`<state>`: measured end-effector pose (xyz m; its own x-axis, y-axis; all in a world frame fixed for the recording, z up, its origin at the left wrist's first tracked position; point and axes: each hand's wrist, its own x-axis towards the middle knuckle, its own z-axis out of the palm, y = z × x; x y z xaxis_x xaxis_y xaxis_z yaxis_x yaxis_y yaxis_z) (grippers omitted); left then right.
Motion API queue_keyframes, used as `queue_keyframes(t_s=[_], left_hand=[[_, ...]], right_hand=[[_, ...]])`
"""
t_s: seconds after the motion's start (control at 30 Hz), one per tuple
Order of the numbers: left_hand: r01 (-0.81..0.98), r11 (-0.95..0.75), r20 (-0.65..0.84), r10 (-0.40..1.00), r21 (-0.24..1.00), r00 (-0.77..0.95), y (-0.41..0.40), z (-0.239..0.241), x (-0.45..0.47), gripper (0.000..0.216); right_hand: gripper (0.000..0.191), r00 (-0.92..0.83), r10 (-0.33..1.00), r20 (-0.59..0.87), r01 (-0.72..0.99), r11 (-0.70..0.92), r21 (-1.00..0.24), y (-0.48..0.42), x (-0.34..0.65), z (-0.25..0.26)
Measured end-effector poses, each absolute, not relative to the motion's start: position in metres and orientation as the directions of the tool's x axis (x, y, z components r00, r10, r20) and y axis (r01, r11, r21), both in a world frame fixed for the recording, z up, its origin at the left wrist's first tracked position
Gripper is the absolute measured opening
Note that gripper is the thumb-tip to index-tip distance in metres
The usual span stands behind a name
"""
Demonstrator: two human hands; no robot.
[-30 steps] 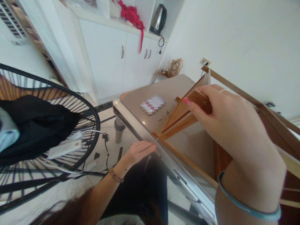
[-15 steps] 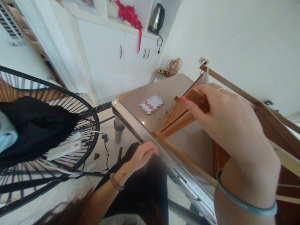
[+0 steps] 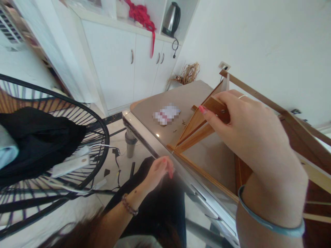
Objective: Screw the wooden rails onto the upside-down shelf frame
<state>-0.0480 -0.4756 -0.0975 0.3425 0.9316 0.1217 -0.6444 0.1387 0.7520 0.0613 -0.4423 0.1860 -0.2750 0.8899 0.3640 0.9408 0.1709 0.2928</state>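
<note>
My right hand (image 3: 248, 134) is closed on the top corner of a brown wooden frame (image 3: 196, 132) that stands tilted on the beige table (image 3: 181, 96). A metal screw head shows on the wooden piece just under my fingers. My left hand (image 3: 159, 170) hangs below the table's near edge, over my dark-clad lap, fingers curled loosely and holding nothing I can see. Small screws (image 3: 184, 123) lie on the table beside the frame's lower end, near a blurred card (image 3: 167, 114).
A black wire chair (image 3: 51, 144) with dark clothing and a white power strip stands at left. White cabinets (image 3: 129, 65) with a kettle (image 3: 171, 19) and red cloth are behind. Cables lie on the floor by the table leg (image 3: 129, 146). Dried grass sits in the corner.
My left hand has dropped from the table's edge and curled its fingers inward. My right hand has stayed on the wooden frame.
</note>
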Motion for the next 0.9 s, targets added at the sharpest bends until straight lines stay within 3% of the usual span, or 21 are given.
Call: queue_keyframes(t_s=[0.3, 0.57, 0.9], left_hand=[[-0.739, 0.271, -0.093, 0.957, 0.617, 0.274, -0.486, -0.085, -0.045, 0.039], [-0.680, 0.435, -0.217, 0.897, 0.591, 0.385, -0.489, -0.075, -0.048, 0.042], [-0.689, 0.447, -0.363, 0.890, 0.571, 0.276, -0.498, -0.068, -0.046, 0.039]], right_hand=[[0.033, -0.254, 0.899, 0.355, 0.935, 0.135, 0.327, -0.444, 0.060, 0.187], [0.034, -0.254, 0.898, 0.361, 0.934, 0.130, 0.333, -0.445, 0.059, 0.187], [0.034, -0.231, 0.910, 0.345, 0.940, 0.118, 0.320, -0.445, 0.057, 0.188]])
